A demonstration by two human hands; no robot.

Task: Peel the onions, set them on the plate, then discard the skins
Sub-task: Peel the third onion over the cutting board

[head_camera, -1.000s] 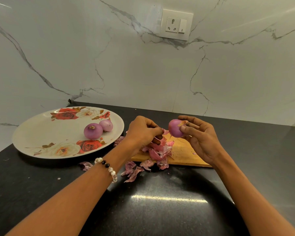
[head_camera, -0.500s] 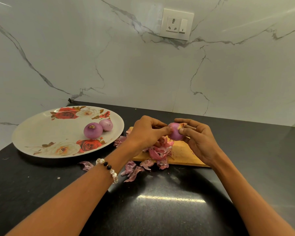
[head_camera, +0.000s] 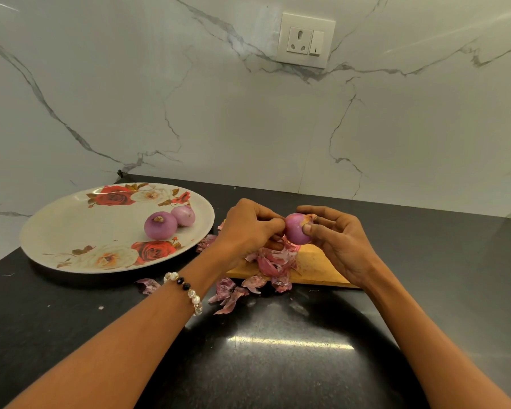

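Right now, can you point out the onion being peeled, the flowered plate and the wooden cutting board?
Onion being peeled (head_camera: 296, 231): head view, on its bare purple side.
Flowered plate (head_camera: 80, 231): head view, on the bare white centre.
Wooden cutting board (head_camera: 316, 268): head view, on its uncovered top, right of the skins.

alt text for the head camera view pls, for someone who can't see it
Over a wooden board strewn with skins, a person's right hand holds an onion while the left hand picks at it. Left of them, a floral plate holds two peeled onions on a black counter.
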